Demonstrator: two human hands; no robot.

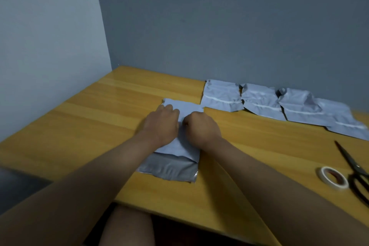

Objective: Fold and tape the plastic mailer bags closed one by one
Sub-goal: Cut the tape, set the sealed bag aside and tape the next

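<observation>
Wooden table (83,118), grey corner. Mid-table we press the mailer bag (175,158): left hand (162,124) flat, right hand (200,128) curled, possibly pinching it. Taped bags (275,104) rear right.

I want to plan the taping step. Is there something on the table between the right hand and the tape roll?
Nothing visible does. Bare table lies between the right hand and the tape roll; the scissors lie beyond it.

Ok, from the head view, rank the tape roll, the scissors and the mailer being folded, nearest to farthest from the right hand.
1. Mailer being folded: directly under the right hand, touching it.
2. Tape roll: to the right, near the table's front edge.
3. Scissors: just beyond the roll, at the far right edge.
</observation>
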